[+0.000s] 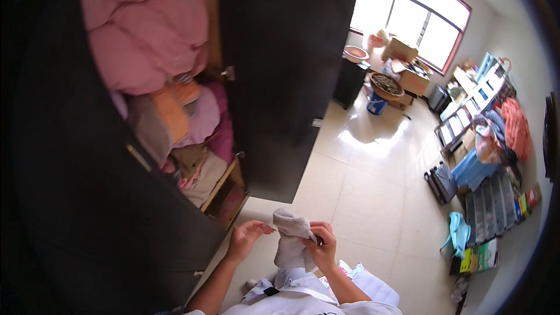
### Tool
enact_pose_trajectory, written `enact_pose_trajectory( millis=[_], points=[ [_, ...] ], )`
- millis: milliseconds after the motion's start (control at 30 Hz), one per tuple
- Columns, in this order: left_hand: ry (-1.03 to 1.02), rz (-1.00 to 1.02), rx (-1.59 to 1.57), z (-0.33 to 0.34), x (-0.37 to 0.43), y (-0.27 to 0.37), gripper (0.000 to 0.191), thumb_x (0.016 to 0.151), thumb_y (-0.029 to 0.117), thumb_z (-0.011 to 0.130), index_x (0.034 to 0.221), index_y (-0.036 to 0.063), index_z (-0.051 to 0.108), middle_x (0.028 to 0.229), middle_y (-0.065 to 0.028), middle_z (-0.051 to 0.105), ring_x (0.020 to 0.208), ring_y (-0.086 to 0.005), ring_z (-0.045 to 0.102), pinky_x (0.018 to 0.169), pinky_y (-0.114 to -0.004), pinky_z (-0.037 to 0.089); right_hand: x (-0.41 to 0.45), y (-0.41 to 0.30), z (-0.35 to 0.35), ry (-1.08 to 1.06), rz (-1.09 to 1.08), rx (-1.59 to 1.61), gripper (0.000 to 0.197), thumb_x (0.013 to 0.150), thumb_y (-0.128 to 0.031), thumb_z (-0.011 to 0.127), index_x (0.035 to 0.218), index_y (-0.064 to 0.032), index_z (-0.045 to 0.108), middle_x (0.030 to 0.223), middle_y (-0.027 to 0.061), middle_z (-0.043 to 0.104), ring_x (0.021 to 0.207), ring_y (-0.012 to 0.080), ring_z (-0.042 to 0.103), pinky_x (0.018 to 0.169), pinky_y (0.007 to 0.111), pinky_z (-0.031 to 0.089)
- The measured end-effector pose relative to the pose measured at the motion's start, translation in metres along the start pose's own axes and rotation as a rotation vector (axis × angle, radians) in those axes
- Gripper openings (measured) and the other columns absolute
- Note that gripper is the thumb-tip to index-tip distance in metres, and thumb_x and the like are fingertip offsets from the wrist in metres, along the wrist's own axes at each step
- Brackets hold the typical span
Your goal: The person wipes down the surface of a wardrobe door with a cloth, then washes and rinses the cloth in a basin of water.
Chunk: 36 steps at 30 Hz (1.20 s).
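Note:
My right hand (321,245) grips a light grey, fluffy cloth (292,238) by its right side, and the cloth hangs down in front of my body. To the left of the cloth is my left hand (249,236), with thumb and fingertips brought together; whether something small is between them cannot be told. Left of my hands stands a dark wardrobe with an open door (280,83). Inside it are pink bedding (148,39), an orange and grey textile (173,113) and other folded cloths.
Pale folded textiles (376,286) lie low at my right. Along the right wall are a grey drawer unit (490,210), a light blue stool (458,234), bags and piled clothes (516,127). Near the window stand cardboard boxes (413,81) and a blue bucket (376,104) under a round basket (386,86).

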<state>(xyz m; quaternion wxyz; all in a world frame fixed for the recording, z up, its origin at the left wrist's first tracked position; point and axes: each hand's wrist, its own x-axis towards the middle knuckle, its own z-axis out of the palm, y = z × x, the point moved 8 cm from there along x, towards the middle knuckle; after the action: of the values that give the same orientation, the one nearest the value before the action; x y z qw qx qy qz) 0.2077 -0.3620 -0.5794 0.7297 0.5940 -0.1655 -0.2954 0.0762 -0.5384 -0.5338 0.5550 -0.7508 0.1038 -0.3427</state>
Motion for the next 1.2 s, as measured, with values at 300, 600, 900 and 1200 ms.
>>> enact_pose_trajectory(
  millis=[300,600,900,1200],
  points=[
    [-0.417,-0.086,0.124,0.162,0.106,-0.042,0.018,0.093,0.009,0.056,0.103,-0.004,0.061,0.1,-0.0077,0.065,0.096,-0.0141,0.061,0.088,-0.028,0.047,0.043,0.081,-0.11,0.239,0.201,0.404,0.024,0.084,0.008,0.057,0.105,-0.0016,0.055,0.107,0.0058,0.059,0.094,0.0106,0.055,0.081,0.023,0.044],
    [-0.592,-0.073,0.197,0.26,0.209,-0.079,0.028,0.097,0.019,0.046,0.104,-0.003,0.062,0.101,-0.0083,0.065,0.1,-0.0156,0.059,0.09,-0.031,0.045,0.1,0.151,-0.2,0.294,0.419,0.484,0.022,0.084,0.002,0.06,0.105,-0.0025,0.054,0.095,0.0027,0.061,0.087,0.0084,0.056,0.077,0.022,0.044],
    [-0.62,-0.086,1.229,0.268,0.382,-0.142,0.039,0.089,0.031,0.053,0.109,-0.0004,0.063,0.107,-0.0186,0.064,0.111,-0.0308,0.057,0.097,-0.041,0.041,0.175,0.264,-0.214,0.379,0.485,0.481,0.033,0.076,0.01,0.052,0.107,-0.0016,0.053,0.096,0.0067,0.061,0.09,0.0135,0.058,0.081,0.025,0.045],
    [-0.678,-0.336,2.273,0.184,0.503,-0.214,0.067,0.081,0.045,0.059,0.136,0.0087,0.046,0.143,-0.0123,0.042,0.134,-0.0294,0.036,0.109,-0.055,0.017,0.309,0.309,-0.151,0.074,0.532,0.464,0.038,0.078,0.007,0.057,0.115,-0.0008,0.052,0.105,0.0065,0.061,0.099,0.0135,0.057,0.088,0.026,0.044]
  ],
)
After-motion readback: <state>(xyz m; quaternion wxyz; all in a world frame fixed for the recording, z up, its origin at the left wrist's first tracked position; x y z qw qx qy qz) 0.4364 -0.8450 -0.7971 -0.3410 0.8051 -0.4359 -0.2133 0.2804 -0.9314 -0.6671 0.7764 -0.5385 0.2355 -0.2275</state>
